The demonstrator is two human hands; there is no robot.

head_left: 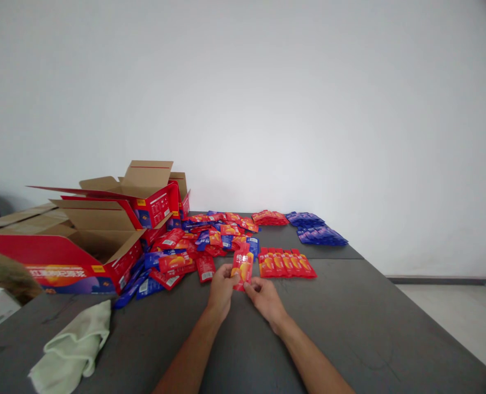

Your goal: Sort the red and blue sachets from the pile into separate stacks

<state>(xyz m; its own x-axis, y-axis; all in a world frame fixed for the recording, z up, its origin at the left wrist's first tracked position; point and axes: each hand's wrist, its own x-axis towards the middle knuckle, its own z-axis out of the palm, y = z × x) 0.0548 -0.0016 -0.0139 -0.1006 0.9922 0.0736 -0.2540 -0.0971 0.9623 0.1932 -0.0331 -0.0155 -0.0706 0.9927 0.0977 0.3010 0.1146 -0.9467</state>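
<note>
Between my two hands is a red pouch (243,265) with an orange fruit print, its printed front facing me. My left hand (221,289) pinches its lower left edge, and my right hand (264,298) grips the lower right corner. Just to the right lies an overlapping row of red pouches (286,264), all facing the same way. A loose heap of mixed red and blue pouches (181,257) spreads to the left of my hands. Farther back are a stack of red pouches (270,218) and two stacks of blue pouches (320,234).
Several open red cardboard boxes (122,268) stand along the left side, flaps raised. A crumpled pale green cloth (74,347) lies at the front left of the dark table (370,334). Behind the table rises a white wall (292,109).
</note>
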